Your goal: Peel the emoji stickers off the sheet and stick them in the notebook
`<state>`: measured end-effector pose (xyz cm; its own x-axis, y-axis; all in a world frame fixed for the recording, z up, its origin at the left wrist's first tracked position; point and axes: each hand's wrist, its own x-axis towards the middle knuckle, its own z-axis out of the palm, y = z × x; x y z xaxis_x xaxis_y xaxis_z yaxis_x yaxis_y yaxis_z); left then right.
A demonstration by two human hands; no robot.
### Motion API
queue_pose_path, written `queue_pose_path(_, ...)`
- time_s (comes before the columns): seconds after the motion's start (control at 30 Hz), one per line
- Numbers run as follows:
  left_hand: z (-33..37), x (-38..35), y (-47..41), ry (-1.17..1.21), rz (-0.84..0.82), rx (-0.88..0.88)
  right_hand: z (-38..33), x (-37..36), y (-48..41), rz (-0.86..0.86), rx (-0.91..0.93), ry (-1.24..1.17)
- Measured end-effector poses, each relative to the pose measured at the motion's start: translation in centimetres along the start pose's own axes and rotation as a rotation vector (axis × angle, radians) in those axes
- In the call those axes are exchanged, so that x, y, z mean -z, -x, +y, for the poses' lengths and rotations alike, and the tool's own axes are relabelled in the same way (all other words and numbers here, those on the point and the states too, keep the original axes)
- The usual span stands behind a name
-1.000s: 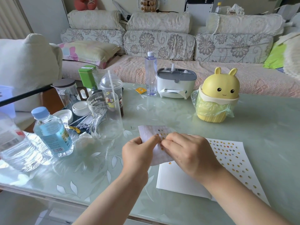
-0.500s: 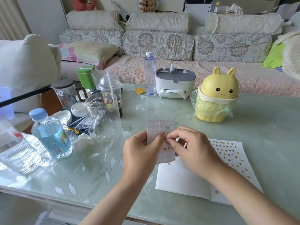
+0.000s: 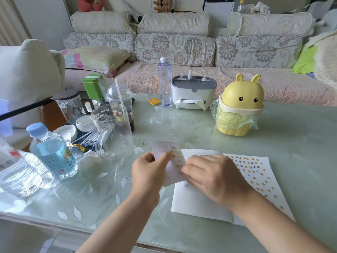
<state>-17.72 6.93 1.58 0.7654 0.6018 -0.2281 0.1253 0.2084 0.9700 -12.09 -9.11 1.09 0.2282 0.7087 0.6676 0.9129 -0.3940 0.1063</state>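
Fingers of the left hand [image 3: 147, 172] were clamped on the left edge of the emoji sticker sheet [image 3: 169, 152], thumb across its front, holding it tilted above the glass desk [image 3: 182, 128]. The right hand [image 3: 217, 178] had its fingers curled together, pinching at the sheet's right edge. The open notebook [image 3: 197, 201] lay flat just beneath both hands, its right page dotted with stuck emoji stickers [image 3: 255, 172], a yellow bunny-shaped bin [image 3: 237, 114] standing well beyond it
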Motion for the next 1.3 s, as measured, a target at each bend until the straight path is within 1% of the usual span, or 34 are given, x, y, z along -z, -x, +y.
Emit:
queue_pose_path(0.07,0.0,0.2,-0.4,0.042,0.013,-0.004,-0.5,0.0,-0.1,0.039,-0.029,-0.047)
queue_pose_path(0.13,0.3,0.6,-0.7,0.023,0.018,-0.038,-0.4,0.1,-0.2,0.126,-0.154,-0.112)
queue_pose_path(0.17,0.4,0.8,-0.8,0.011,0.027,-0.062,0.1,0.2,-0.1,0.134,-0.226,-0.115)
queue_pose_path(0.2,0.5,1.0,-0.9,0.006,0.045,-0.085,0.6,0.1,0.1,0.097,-0.278,-0.079)
queue_pose_path(0.23,0.6,1.2,-1.1,0.001,0.066,-0.103,1.1,0.0,0.3,0.013,-0.29,-0.027)
queue_pose_path(0.3,0.8,1.6,-1.4,-0.013,0.102,-0.125,1.5,-0.5,0.5,-0.27,-0.266,0.061)
queue_pose_path(0.33,0.9,1.7,-1.5,-0.021,0.112,-0.133,1.3,-1.0,0.7,-0.418,-0.28,0.057)
queue_pose_path(0.4,1.0,1.8,-1.5,-0.025,0.116,-0.138,0.9,-1.5,1.0,-0.603,-0.362,-0.016)
queue_pose_path(0.43,1.0,1.8,-1.4,-0.027,0.112,-0.141,0.9,-1.4,1.0,-0.65,-0.401,-0.051)
queue_pose_path(0.5,1.1,1.8,-1.3,-0.038,0.112,-0.145,0.8,-1.0,0.7,-0.69,-0.446,-0.104)
queue_pose_path(0.63,1.0,1.8,-1.3,-0.05,0.102,-0.151,0.6,0.0,1.2,-0.801,-0.39,-0.092)
queue_pose_path(0.7,1.0,1.7,-1.2,-0.045,0.087,-0.145,0.4,0.4,1.9,-0.814,-0.368,-0.084)
queue_pose_path(0.83,0.8,1.4,-0.9,-0.052,0.049,-0.124,0.6,0.8,2.9,-0.749,-0.348,-0.164)
queue_pose_path(0.9,0.8,1.2,-0.7,-0.058,0.037,-0.124,1.0,1.1,3.1,-0.688,-0.423,-0.231)
queue_pose_path(0.97,0.8,1.1,-0.5,-0.045,0.025,-0.114,1.6,1.4,3.2,-0.533,-0.531,-0.279)
queue_pose_path(1.03,0.7,1.0,-0.3,-0.017,-0.002,-0.079,2.0,1.8,3.0,-0.283,-0.619,-0.337)
queue_pose_path(1.1,0.6,0.5,0.1,0.049,-0.081,-0.012,1.9,2.2,2.2,-0.075,-0.638,-0.391)
queue_pose_path(1.13,0.5,0.2,0.3,0.101,-0.136,0.032,1.6,2.2,1.6,-0.011,-0.623,-0.409)
queue_pose_path(1.2,0.6,-0.3,0.8,0.201,-0.229,0.109,0.8,1.9,0.6,0.048,-0.594,-0.444)
queue_pose_path(1.3,0.4,-0.7,1.2,0.241,-0.343,0.139,0.1,1.0,0.1,0.078,-0.617,-0.46)
